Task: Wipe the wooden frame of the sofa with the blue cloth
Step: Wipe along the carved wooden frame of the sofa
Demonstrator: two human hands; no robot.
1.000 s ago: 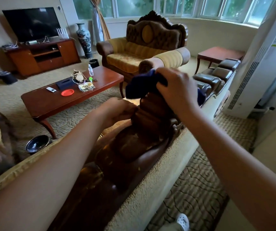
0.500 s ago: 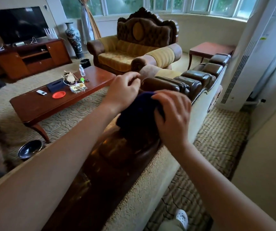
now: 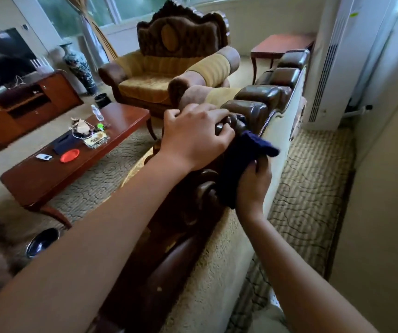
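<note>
Right hand [image 3: 253,186] clamped on dark blue cloth [image 3: 238,164], pressing it against carved dark wooden sofa frame [image 3: 188,212] at centre, left hand [image 3: 195,138] curled over the crest at eleven o'clock, hands nearly touching

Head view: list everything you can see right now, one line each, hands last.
sofa frame: 1, dark brown carved wood, centre foreground
blue cloth: 1, dark blue, against the frame
armchair: 1, brown and yellow, by the windows
coffee table: 1, reddish wood, left
red dish: 1, on the coffee table
side table: 1, reddish, far right
TV: 1, black, far left
vase: 1, patterned, beside the TV
left hand: resting on the frame top
right hand: gripping the cloth
</note>
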